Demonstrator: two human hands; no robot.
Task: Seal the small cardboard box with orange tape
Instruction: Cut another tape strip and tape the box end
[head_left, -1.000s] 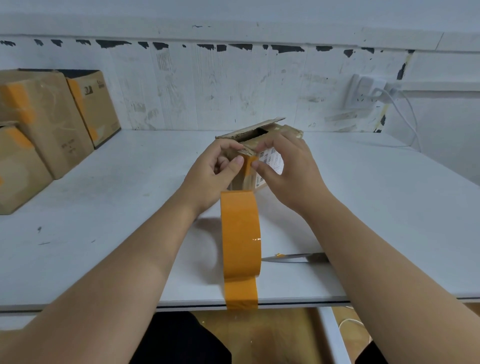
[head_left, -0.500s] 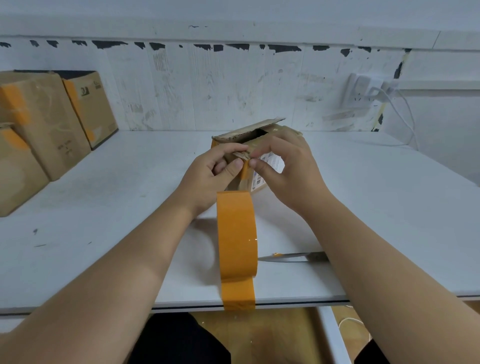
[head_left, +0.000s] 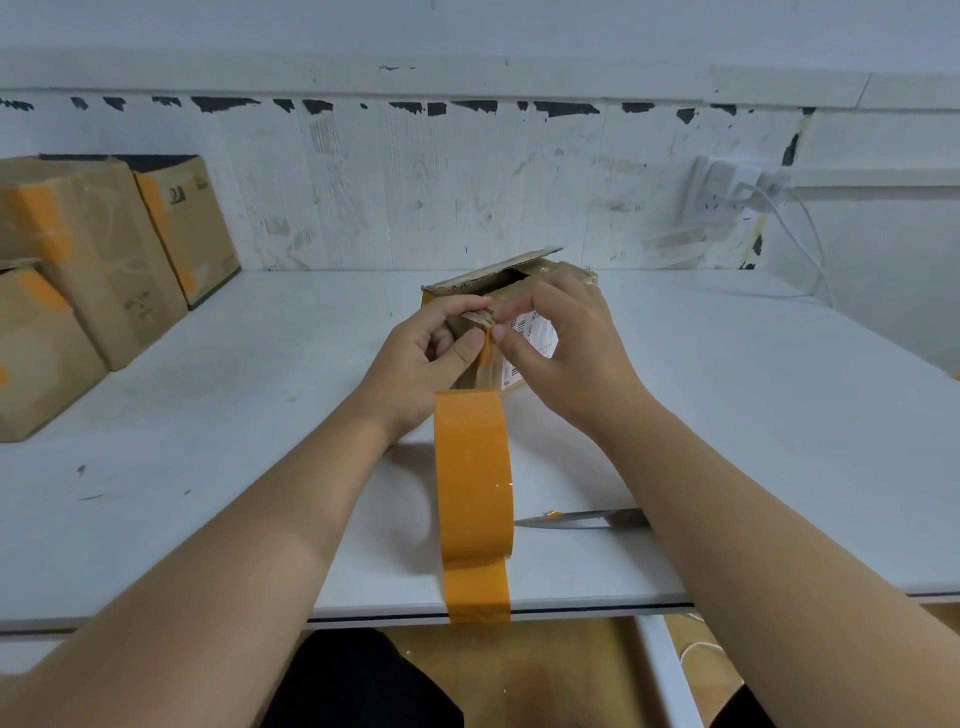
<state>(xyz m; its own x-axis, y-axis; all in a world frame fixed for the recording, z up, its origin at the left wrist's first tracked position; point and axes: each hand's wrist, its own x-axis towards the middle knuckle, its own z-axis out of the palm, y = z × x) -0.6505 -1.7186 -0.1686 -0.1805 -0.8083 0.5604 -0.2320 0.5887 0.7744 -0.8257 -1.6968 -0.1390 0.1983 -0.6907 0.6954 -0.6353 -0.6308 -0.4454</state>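
Both hands have shifted slightly along the box's near top edge. Left hand (head_left: 421, 358) and right hand (head_left: 566, 343) pinch the small cardboard box (head_left: 514, 291), its far flap raised, contents hidden. Orange tape (head_left: 472, 478) stands nearer on the table (head_left: 208, 415).

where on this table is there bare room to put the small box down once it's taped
Bare table lies right of the right hand, out to the far edge. More lies left of the left hand, before the stacked cardboard boxes. It is crowded near the front edge: the orange tape roll stands there, with a knife beside it.
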